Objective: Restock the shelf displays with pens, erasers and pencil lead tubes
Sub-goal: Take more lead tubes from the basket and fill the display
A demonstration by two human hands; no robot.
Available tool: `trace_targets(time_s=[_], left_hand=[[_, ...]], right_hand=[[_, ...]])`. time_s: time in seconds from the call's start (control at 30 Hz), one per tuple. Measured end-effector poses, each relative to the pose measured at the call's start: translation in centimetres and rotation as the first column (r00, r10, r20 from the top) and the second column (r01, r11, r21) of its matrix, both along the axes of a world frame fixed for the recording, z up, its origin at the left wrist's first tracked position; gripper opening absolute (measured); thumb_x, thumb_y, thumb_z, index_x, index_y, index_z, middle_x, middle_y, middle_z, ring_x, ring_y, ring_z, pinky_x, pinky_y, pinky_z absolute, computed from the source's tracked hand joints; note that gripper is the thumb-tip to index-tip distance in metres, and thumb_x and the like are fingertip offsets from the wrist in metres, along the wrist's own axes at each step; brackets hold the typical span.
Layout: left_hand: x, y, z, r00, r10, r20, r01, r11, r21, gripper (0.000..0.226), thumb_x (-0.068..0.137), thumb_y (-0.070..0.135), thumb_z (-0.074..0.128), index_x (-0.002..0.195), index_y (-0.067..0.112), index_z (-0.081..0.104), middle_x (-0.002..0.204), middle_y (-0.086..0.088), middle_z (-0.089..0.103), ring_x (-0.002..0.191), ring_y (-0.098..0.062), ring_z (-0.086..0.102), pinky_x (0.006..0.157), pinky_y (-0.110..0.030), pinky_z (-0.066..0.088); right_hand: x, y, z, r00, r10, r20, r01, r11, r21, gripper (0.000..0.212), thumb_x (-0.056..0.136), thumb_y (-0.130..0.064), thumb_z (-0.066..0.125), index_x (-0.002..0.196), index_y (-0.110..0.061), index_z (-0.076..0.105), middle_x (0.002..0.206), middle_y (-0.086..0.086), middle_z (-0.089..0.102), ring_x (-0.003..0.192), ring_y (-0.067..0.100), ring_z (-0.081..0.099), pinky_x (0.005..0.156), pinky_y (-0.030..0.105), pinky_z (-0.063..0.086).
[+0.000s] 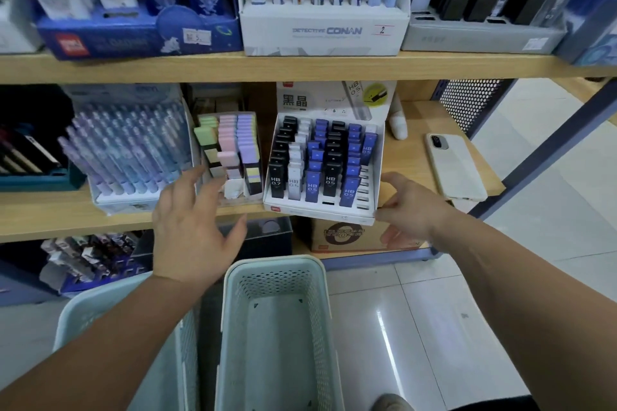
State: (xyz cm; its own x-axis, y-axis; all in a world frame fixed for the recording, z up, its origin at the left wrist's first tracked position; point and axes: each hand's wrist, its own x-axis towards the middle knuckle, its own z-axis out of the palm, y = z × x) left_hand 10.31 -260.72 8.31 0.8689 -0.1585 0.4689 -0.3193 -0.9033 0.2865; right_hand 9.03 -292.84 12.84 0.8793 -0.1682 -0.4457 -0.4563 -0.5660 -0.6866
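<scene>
Our right hand (405, 207) grips the front right corner of the lead box (320, 208), thumb up on the side wall, fingers curled at the front corner. Our left hand (192, 230) hangs spread and relaxed, holding nothing, just before the eraser tray (248, 198).

The lead box is white card with a stepped slotted insert. It sits at the front edge of the middle shelf (66, 213), right of centre, its front over that edge. The lead tubes (312, 183) stand upright in rows: slim flat plastic cases in black, white and blue, printed "HB 0.5" and one black "HB 0.7". The backboard shows "黑晶" and "HB 0.5". Bare slots show down the right column.

The eraser tray, just left of the lead box, holds pastel blocks in green, pink and purple rows. Left of that, a white pen display (133, 150) carries translucent lilac-blue pens, tilted back.

On the upper shelf, a white carton (327, 32) reads "DETECTIVE CONAN" with a handwritten "2"; a dark blue carton (133, 40) is beside it. A pale phone (455, 163) lies near the middle shelf's right end. Below us are two mint perforated plastic baskets (230, 310) on glossy tile.
</scene>
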Motion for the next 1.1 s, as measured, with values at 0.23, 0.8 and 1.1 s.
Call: trace_targets(time_s=[0.23,0.8,1.1], left_hand=[[-0.5,0.7,-1.3,0.966,-0.003,-0.259,0.077,0.958,0.277,0.077,0.081,0.056,0.064,0.144,0.015,0.050,0.150,-0.010,0.045,0.126,-0.036,0.048,0.101,-0.053,0.045],[1.2,-1.9,0.7,0.962,-0.184,-0.202,0.149,0.973,-0.178,0.063,0.089,0.043,0.062,0.143,0.014,0.049,0.137,-0.005,0.054,0.125,-0.025,0.051,0.107,-0.039,0.042],[1.8,-5.8,3.3,0.959,-0.140,-0.245,0.077,0.965,-0.251,0.077,0.089,0.036,0.065,0.155,0.024,0.029,0.119,0.000,0.053,0.108,-0.020,0.056,0.089,-0.037,0.050]], right_hand=[[2.0,1.7,-0.7,0.975,-0.155,0.160,0.166,0.984,-0.057,0.059,0.091,-0.005,0.062,0.144,-0.023,0.046,0.085,0.005,0.070,0.068,0.027,0.075,0.055,0.034,0.059],[4.4,3.4,-1.0,0.763,-0.096,0.639,0.289,0.935,-0.204,0.033,0.101,-0.024,0.049,0.128,-0.012,0.064,0.118,0.011,0.065,0.097,0.018,0.057,0.079,0.026,0.039],[4.3,6.3,-0.7,0.772,0.191,0.606,-0.004,0.955,-0.296,0.064,0.088,-0.063,0.051,0.148,-0.043,0.042,0.154,-0.001,0.034,0.141,0.024,0.032,0.117,0.045,0.029]])
